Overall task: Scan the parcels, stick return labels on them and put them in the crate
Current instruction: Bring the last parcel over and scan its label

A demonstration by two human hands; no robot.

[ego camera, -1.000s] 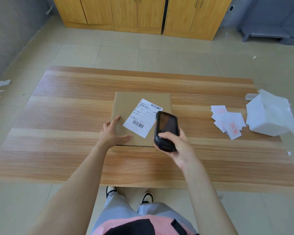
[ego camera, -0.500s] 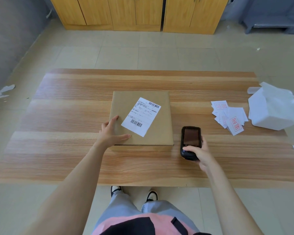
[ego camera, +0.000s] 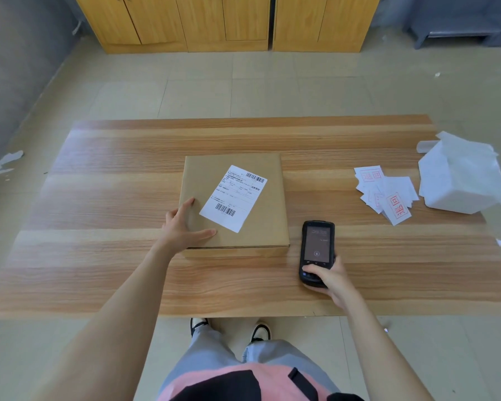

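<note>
So there's one flat cardboard parcel (ego camera: 234, 204) sitting roughly mid-table (ego camera: 113, 180), with a white shipping label (ego camera: 233, 198) stuck on top at a bit of an angle, two barcodes visible on it. The left hand (ego camera: 182, 227) rests flat on the parcel's near-left corner, fingers straight and spread, thumb pointing along the front edge, not gripping anything. The right hand (ego camera: 329, 277) is wrapped around the bottom end of a black handheld scanner (ego camera: 316, 251), thumb across the keypad area, and the scanner lies screen-up on the table just to the right of the parcel, not touching it as far as I can see. Further right there's a loose pile of return labels (ego camera: 383, 192) with red stamps on them, and next to that a crumpled heap of white backing paper (ego camera: 460, 178) near the table's right edge. Yellow wooden cabinets (ego camera: 226, 21) line the far wall.
</note>
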